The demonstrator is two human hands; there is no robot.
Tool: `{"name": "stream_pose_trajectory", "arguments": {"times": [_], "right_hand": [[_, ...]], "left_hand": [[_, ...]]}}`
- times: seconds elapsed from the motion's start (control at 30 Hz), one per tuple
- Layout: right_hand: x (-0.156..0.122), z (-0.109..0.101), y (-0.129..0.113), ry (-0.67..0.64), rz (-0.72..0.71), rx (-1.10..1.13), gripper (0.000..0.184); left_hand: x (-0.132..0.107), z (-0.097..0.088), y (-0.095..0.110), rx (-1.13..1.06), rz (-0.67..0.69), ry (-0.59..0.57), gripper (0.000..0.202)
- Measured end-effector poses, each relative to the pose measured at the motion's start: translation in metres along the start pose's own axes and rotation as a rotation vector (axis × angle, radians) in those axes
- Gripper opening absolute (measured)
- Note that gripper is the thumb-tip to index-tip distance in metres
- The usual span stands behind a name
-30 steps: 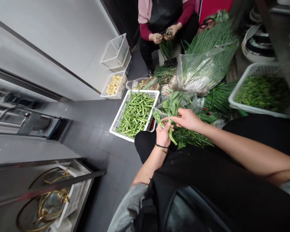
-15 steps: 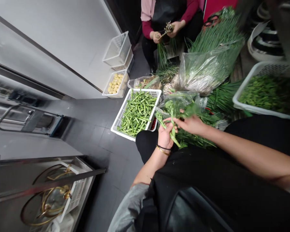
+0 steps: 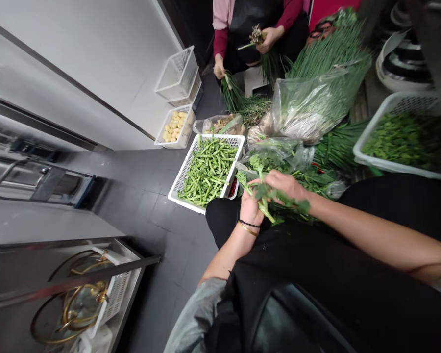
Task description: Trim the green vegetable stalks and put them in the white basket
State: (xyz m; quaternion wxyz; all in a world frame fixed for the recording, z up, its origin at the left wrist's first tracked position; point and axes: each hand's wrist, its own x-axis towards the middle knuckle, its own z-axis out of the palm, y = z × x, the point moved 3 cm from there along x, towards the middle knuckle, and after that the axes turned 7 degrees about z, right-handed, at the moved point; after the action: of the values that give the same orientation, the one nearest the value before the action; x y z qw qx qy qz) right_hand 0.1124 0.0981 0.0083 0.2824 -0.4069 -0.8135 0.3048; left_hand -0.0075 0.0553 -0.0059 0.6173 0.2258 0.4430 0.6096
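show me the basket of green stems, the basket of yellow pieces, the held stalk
white plastic basket of green stems (image 3: 180,171): head view, left rim
small white basket of yellow pieces (image 3: 188,130): head view, right wall
green leafy stalk (image 3: 267,214): head view, lower end

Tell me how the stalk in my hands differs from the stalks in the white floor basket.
The held stalk carries leaves; the basket stalks look mostly bare. The held stalk is single, gripped by the left hand and right hand; the basket stalks lie heaped in the white basket. Both are green stems.
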Motion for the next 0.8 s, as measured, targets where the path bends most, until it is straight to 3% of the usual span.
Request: {"name": "stream_pose_trajectory", "arguments": {"times": [0.07, 0.2, 0.27, 0.33, 0.43, 0.53, 0.63, 0.8], "right_hand": [[-0.012, -0.001, 0.006, 0.001, 0.022, 0.144, 0.036], [-0.013, -0.011, 0.027, -0.069, 0.41, 0.439, 0.041], [-0.004, -0.016, 0.027, -0.092, 0.5, 0.466, 0.047], [0.007, -0.023, 0.02, -0.007, 0.46, 0.281, 0.047], [0.012, -0.029, 0.006, 0.152, 0.276, -0.212, 0.033], [0.001, -0.024, 0.005, 0.161, 0.102, -0.4, 0.027], [-0.01, -0.019, 0.015, 0.156, 0.097, -0.109, 0.028], [-0.008, 0.002, 0.015, 0.104, 0.47, 0.863, 0.048]], "left_hand": [[0.001, -0.003, 0.004, -0.031, -0.025, -0.02, 0.041], [-0.003, -0.001, 0.008, -0.006, 0.007, -0.097, 0.041], [-0.005, 0.003, 0.004, 0.048, 0.022, -0.134, 0.04], [-0.008, 0.007, -0.001, 0.085, 0.03, -0.145, 0.041], [-0.008, 0.004, -0.006, 0.017, -0.043, -0.106, 0.041], [-0.008, -0.006, -0.002, -0.064, -0.151, -0.062, 0.038], [-0.01, -0.01, 0.009, -0.062, -0.259, -0.126, 0.035], [-0.01, 0.0, 0.017, -0.103, -0.313, -0.336, 0.035]]}}
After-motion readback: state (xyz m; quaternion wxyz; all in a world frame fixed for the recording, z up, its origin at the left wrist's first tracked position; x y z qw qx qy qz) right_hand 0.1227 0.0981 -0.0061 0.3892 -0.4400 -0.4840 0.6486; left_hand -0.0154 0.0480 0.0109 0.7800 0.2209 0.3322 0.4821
